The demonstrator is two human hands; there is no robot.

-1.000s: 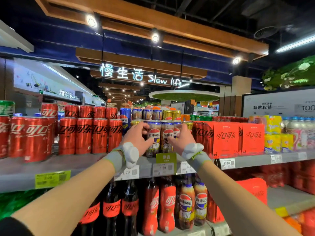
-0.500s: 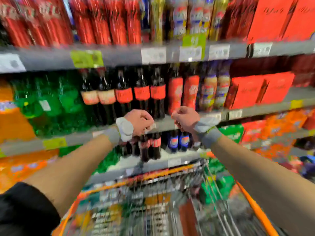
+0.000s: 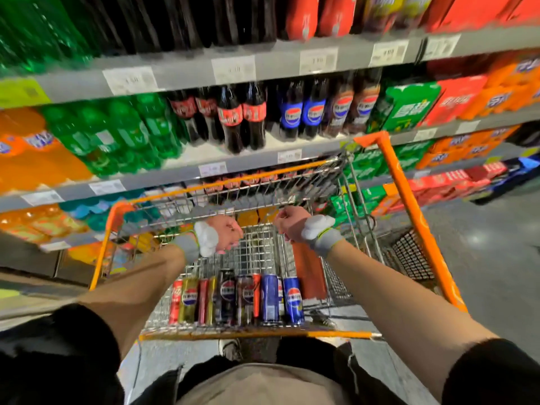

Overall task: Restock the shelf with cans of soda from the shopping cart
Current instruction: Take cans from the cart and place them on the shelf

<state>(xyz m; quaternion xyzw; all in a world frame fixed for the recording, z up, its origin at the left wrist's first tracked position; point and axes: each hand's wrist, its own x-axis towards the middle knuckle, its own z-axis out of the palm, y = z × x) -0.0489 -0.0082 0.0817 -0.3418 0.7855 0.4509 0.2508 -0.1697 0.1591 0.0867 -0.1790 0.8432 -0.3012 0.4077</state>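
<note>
Below me stands an orange-framed wire shopping cart (image 3: 409, 206), pushed up against the drinks shelf (image 3: 187, 74). A row of several soda cans (image 3: 236, 299) stands at the cart's near end: red ones on the left, gold and black Pepsi cans in the middle, blue Pepsi cans (image 3: 292, 299) on the right. My left hand (image 3: 226, 232) and my right hand (image 3: 289, 223) hover side by side over the middle of the basket, above and beyond the cans. Both point downward with loosely curled fingers and hold nothing. White and grey bands wrap both wrists.
Cola and Pepsi bottles (image 3: 254, 115) fill the shelf level just past the cart, with green bottles (image 3: 122, 130) and orange ones to the left. Green, red and orange carton packs (image 3: 409, 106) are stacked on the right. Grey floor (image 3: 491, 258) lies right of the cart.
My view has dropped from the top can shelf to the cart. Both hands have come away from the shelved cans and lowered, empty, over the basket.
</note>
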